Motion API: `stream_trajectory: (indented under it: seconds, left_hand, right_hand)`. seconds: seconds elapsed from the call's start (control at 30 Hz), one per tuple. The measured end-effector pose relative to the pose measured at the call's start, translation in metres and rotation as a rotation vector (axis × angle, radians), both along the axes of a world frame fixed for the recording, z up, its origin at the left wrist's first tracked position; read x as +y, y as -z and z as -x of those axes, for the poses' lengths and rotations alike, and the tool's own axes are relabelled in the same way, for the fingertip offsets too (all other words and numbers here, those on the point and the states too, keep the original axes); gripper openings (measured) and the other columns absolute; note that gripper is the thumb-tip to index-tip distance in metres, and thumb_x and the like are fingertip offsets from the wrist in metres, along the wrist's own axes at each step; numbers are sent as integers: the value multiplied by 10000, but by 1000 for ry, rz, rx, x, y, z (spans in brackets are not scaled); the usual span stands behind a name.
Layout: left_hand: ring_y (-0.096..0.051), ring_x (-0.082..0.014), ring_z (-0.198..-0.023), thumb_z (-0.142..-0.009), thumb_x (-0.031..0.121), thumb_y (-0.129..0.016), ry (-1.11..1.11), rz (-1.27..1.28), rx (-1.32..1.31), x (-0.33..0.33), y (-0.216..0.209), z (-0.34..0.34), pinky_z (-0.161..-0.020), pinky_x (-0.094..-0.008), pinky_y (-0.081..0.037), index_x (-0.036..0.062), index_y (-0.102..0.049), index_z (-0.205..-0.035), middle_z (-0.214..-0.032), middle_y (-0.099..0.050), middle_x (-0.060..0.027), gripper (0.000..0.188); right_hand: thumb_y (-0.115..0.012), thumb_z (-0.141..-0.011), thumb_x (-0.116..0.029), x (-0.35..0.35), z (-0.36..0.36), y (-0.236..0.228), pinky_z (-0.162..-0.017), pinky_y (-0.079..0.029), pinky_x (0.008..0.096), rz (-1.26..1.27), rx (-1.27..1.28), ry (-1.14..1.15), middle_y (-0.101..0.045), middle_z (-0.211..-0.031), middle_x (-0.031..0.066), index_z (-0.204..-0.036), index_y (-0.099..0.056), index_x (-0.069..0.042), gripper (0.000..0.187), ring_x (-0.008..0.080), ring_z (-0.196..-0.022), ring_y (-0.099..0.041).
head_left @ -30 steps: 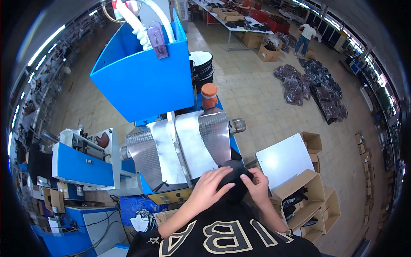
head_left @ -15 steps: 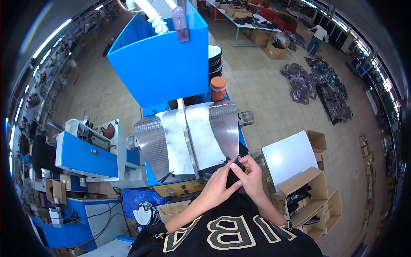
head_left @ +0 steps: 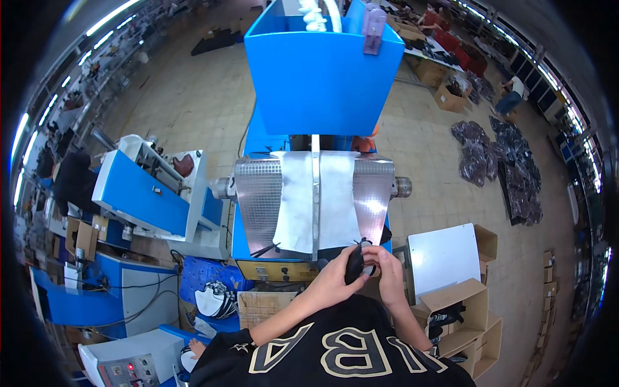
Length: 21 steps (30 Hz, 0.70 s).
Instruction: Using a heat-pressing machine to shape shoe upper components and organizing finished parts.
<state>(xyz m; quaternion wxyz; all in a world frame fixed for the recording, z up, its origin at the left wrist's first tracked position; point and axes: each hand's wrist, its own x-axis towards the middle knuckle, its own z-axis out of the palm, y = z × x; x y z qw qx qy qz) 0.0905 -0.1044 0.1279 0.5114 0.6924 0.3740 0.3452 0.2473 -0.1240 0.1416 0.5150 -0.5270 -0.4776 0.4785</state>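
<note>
In front of my chest, close to the near edge of the machine, my left hand grips a small black piece. It looks soft, with a rounded outline, but its kind is hard to make out. My right hand has its fingers curled at the piece's right side, with thumb and fingertips pressed on it. Just beyond lies a white cloth, draped over the shiny grid-patterned metal plates. A narrow metal bar runs down the cloth's middle. A black cord end rests on the left plate.
Over the plates stands a big blue housing. Right of me are a white-topped table and open cardboard boxes holding black items. Another blue machine stands left. A co-worker's hand shows at lower left.
The view has swung, so the machine sits further right in it. The black piece now shows more fully between my hands, and my right-hand fingers have shifted along its side.
</note>
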Motion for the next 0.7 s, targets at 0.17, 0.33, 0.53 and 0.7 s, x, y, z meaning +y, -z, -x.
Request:
stream_trajectory:
  seconds: [0.17,0.33,0.53,0.7]
  left_hand:
    - [-598,-217,-1062,-854,188,-696,-86,70,-99,6,-21,26,-925,-333,-456,-37,-433,-1319,-1129,-616,-185,580]
    - [-613,-260,-1013,-803,196,-711,147,-254,122,4,-119,75,-916,-358,-453,7,-488,-1307,-1121,-627,-148,583]
    - [-586,-281,-938,-742,227,-709,651,-427,307,-10,-190,99,-910,-358,-408,-17,-456,-1345,-1065,-606,-136,698]
    - [-562,-214,-881,-760,227,-683,734,-625,479,-26,-213,71,-796,-313,-405,-11,-454,-1310,-1022,-560,-100,642]
  right_hand:
    - [-255,-1039,-363,2,-12,-14,-651,-486,292,-74,107,220,-635,-697,95,-873,-627,45,577,168,-568,-586]
    - [-394,-986,-203,18,-44,-15,-749,-480,274,173,-82,-405,-646,-811,77,-936,-653,13,341,147,-726,-603]
    - [-386,-994,-344,8,41,-9,-960,-418,365,46,-337,-1497,-642,-1162,130,-1313,-534,-42,463,276,-1071,-602]
    - [-390,-994,-350,-12,97,-5,-954,-419,361,70,-224,-1552,-638,-1154,124,-1314,-528,-38,468,265,-1060,-597]
